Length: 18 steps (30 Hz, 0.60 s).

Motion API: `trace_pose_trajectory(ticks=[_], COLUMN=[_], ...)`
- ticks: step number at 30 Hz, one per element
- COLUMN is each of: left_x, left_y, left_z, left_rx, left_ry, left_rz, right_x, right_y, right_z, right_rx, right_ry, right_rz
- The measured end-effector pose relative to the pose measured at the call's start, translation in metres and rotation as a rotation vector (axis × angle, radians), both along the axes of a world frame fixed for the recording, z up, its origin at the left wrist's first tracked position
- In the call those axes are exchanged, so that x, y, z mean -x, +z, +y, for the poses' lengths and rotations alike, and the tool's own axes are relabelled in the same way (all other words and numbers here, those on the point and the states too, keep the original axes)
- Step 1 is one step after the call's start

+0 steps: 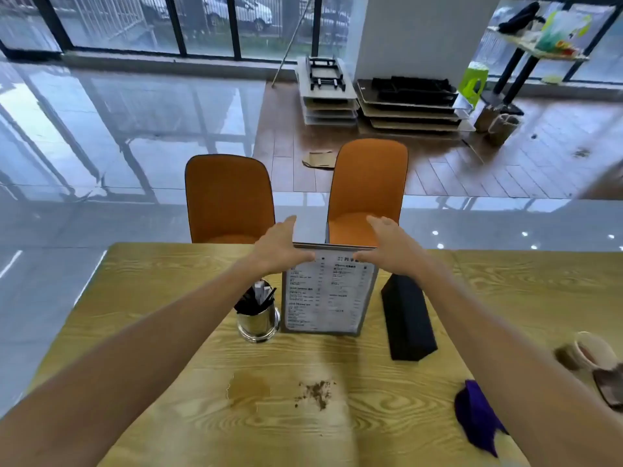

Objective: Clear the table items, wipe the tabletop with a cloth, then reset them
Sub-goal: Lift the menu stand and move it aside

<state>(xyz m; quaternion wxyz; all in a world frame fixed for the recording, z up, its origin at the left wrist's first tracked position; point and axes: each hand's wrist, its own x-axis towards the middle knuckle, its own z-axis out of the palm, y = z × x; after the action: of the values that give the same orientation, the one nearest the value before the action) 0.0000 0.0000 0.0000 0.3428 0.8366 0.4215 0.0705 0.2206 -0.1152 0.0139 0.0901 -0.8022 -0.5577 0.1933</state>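
A framed menu stand (328, 298) stands upright near the far edge of the wooden table (161, 298). My left hand (285, 246) grips its top left corner and my right hand (387, 246) grips its top right corner. Left of the stand is a glass jar (258, 321) holding black and white packets. A black box (406, 318) lies to the right of the stand. A purple cloth (477, 416) sits by the table's near right, partly under my right forearm. A brown stain (249, 389) and dark crumbs (315, 392) mark the tabletop in front.
Two orange chairs (229, 197) (369, 187) face the table's far side. A blurred cup (588, 350) and a brown item (608, 385) sit at the right edge. Stacked boards (408, 109) lie on the floor beyond.
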Motion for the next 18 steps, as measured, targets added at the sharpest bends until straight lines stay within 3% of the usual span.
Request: trace_pose_trajectory(ticks=[6, 10, 15, 18], left_x=[0.0, -0.002, -0.008, -0.011], left_y=[-0.035, -0.055, -0.081, -0.098], left_z=[-0.009, -0.015, -0.026, -0.035], left_rx=[0.084, 0.103, 0.19, 0.242], left_ry=[0.143, 0.237, 0.375, 0.467], left_rz=[-0.101, -0.185, -0.257, -0.261], right_x=[0.004, 0.001, -0.001, -0.006], right_y=[-0.051, -0.083, -0.119, -0.139], right_z=[-0.02, -0.031, -0.033, -0.032], right_rx=[-0.123, -0.224, -0.243, -0.228], right_ry=[-0.183, -0.295, -0.446, -0.487], right_rz=[0.199, 0.505, 0.688, 0.702])
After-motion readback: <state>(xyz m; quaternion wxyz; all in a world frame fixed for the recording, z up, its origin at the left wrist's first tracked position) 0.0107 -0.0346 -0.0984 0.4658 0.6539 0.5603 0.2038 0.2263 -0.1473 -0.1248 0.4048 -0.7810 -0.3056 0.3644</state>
